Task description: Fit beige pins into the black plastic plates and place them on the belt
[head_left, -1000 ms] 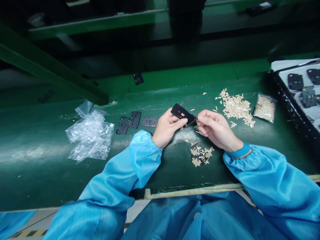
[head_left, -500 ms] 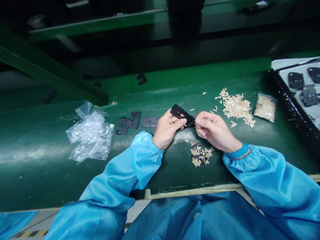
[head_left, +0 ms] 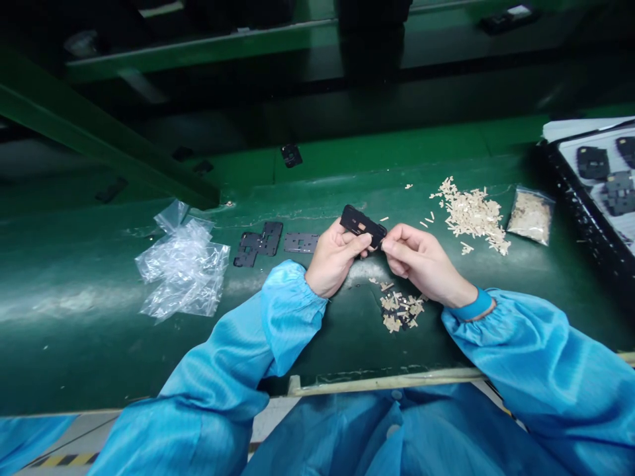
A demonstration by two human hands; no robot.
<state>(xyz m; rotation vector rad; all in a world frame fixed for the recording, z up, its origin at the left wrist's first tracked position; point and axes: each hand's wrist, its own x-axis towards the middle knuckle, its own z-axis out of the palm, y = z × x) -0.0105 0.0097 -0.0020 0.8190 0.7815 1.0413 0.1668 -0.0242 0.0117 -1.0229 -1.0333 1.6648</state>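
Green bench [head_left: 124, 363], black plate [head_left: 353, 217] (oblong, slotted) gripped in left hand [head_left: 333, 263], right hand [head_left: 421, 262] pinched alongside, contents unclear.

Held plate [head_left: 374, 232] is black. Bench [head_left: 114, 357] is dark green, pale-edged. Sleeves [head_left: 218, 370] bright blue, wristband [head_left: 471, 305] also blue. Large pile [head_left: 475, 217] beige; small pile [head_left: 401, 310] beige and black. Floor tape [head_left: 65, 459] striped yellow/black.
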